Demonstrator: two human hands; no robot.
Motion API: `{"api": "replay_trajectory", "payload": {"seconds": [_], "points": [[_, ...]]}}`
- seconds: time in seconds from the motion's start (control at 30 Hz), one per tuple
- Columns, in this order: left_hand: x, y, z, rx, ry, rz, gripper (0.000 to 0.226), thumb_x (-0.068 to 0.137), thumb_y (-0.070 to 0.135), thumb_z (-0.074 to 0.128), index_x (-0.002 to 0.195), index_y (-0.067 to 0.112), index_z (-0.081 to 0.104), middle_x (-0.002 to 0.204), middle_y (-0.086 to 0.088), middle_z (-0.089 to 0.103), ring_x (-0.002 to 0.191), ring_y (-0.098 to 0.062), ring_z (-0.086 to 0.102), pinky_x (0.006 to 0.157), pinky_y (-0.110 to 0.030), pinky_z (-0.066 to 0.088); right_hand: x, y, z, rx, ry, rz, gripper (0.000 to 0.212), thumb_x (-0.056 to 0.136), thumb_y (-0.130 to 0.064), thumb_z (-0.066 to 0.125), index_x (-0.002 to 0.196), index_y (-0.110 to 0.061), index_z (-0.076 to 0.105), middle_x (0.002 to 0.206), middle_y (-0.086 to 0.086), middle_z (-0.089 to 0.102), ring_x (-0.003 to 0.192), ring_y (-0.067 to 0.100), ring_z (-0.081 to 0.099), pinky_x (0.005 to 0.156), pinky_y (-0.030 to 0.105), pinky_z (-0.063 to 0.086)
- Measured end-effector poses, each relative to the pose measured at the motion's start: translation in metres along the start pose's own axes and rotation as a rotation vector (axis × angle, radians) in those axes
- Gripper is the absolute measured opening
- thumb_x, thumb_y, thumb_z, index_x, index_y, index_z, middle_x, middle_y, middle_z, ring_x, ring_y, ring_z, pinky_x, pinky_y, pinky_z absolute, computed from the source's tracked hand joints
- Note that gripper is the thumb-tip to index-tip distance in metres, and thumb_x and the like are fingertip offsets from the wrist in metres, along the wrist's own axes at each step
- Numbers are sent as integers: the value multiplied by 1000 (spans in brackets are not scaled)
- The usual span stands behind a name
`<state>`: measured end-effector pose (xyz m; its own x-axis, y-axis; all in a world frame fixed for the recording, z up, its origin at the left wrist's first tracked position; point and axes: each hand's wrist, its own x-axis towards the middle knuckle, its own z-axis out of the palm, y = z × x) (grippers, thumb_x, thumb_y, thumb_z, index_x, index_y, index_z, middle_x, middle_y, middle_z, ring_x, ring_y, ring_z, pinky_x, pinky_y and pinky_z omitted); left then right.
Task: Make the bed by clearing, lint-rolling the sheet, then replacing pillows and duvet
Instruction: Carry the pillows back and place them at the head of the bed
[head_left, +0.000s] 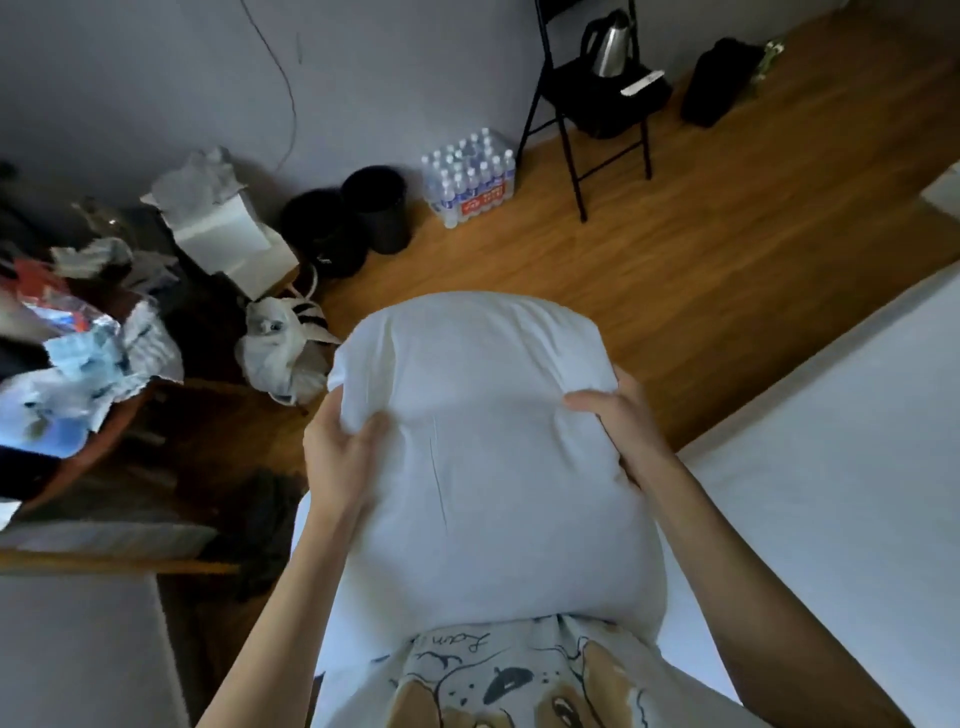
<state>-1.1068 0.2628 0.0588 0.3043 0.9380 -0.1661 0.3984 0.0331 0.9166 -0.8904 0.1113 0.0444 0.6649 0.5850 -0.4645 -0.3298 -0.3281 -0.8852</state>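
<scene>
A plump white pillow (483, 447) is held up in front of my chest, over the wooden floor. My left hand (340, 452) grips its left edge, fingers dug into the fabric. On the right edge my right hand (618, 421) pinches the pillow near its upper corner. The bed with its bare white sheet (831, 441) stretches along the right side. No duvet or lint roller shows.
A cluttered round table (78, 353) stands at the left, a white bag (283, 348) on the floor beside it. Two black bins (358, 218), a pack of water bottles (470, 182) and a black folding chair with a kettle (605, 78) line the wall.
</scene>
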Motion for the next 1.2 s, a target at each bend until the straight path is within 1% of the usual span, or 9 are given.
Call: {"api": "replay_trajectory", "payload": {"seconds": [0.07,0.17,0.37,0.47,0.6,0.73,0.93,1.07,1.2], "points": [[59,23,17,2,-88,40,24,82,4,62,78,27,61,67,7,62,56,-3,57,49,-20,46,34,-16,8,40,94,7,30,72,-8,72,99,-22,66,95,0,71,86,19,67,68,29,52],[130,59,44,11,-250,76,34,85,6,62,85,39,64,77,3,69,66,-10,66,53,-27,53,69,-42,9,100,229,16,27,79,-4,69,91,-27,62,90,-9,67,81,10,63,63,23,46],[238,106,128,77,-534,135,32,88,7,64,91,39,63,86,10,69,76,-12,66,69,-33,55,118,-76,-6,206,493,21,51,65,-26,73,114,-24,60,107,-2,68,103,24,63,85,41,53],[272,131,183,117,-648,153,35,92,10,63,110,37,50,103,22,57,83,4,58,79,-14,45,144,-89,-25,247,590,25,54,64,-26,69,117,-26,60,109,0,68,103,23,64,85,46,54],[326,159,273,193,-752,206,39,90,9,64,126,22,54,112,8,56,101,-13,54,81,-20,40,212,-101,-69,311,687,42,47,62,-22,71,108,-27,65,103,-1,71,96,21,68,84,50,55],[378,205,377,212,-764,230,37,91,8,61,127,19,56,113,8,57,102,-12,54,73,-13,37,298,-142,-138,338,718,7,56,62,-25,70,118,-22,62,104,-2,70,96,19,66,75,39,56],[427,292,501,222,-751,264,54,94,12,61,144,12,42,136,1,47,124,-18,44,94,-22,26,391,-213,-240,343,701,-20,41,67,-21,72,106,-31,62,93,-11,71,89,12,66,64,24,52],[443,328,577,221,-773,307,48,94,9,60,140,11,47,119,9,46,106,-7,41,84,-15,28,437,-231,-298,383,767,2,51,63,-22,71,114,-25,63,98,-6,71,93,20,67,72,38,56],[470,364,684,222,-904,345,42,93,4,60,131,17,52,112,6,54,102,-12,47,64,5,33,494,-247,-365,420,833,25,55,62,-24,72,116,-25,63,105,-1,70,100,26,66,83,50,56]]}}
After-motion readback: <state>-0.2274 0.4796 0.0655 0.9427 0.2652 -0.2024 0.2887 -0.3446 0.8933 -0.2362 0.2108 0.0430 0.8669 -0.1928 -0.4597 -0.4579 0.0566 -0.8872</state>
